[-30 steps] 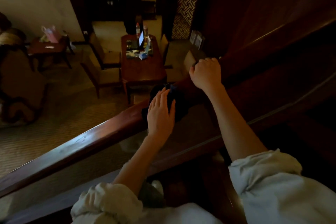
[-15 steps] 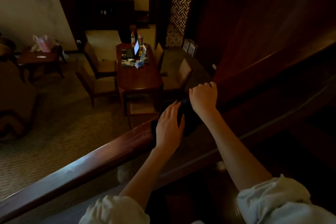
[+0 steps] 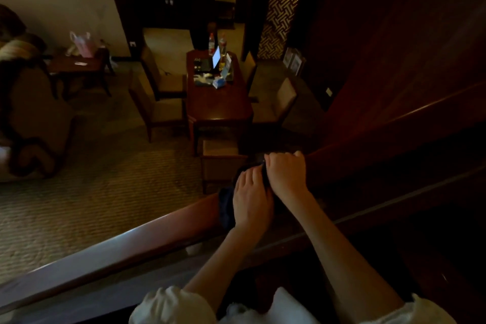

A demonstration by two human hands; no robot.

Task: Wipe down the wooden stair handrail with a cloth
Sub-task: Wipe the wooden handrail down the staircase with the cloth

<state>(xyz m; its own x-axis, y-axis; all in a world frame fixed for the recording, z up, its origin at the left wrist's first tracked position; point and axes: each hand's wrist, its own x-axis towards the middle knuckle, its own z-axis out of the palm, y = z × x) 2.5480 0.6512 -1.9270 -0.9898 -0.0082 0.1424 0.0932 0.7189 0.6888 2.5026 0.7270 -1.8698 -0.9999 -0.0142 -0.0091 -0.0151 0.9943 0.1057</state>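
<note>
The left hand lies flat on the cloth, fingers extended and close together, pointing up the slope of the rail. It presses the fabric down and does not curl round it. The right hand sits just above it, knuckles uppermost, fingers curled over the top of the handrail in a closed grasp. The two hands touch at the thumb side. Whether the upper edge of the cloth is caught inside the right hand's grasp cannot be told; the area is too dark.

The cloth is dark and draped over the handrail. Most of it lies beneath the left palm, and a fold hangs off the rail on the side toward the room, just left of that hand. The handrail is polished reddish wood and runs diagonally from lower left to upper right. Bare wood shows below the cloth and above the right hand.

Both forearms are bare, with white sleeves pushed up near the elbows.

Beyond the rail, on the lower floor, stands a wooden table carrying bottles and small items, with chairs around it. A side table holds a pink bag.
</note>
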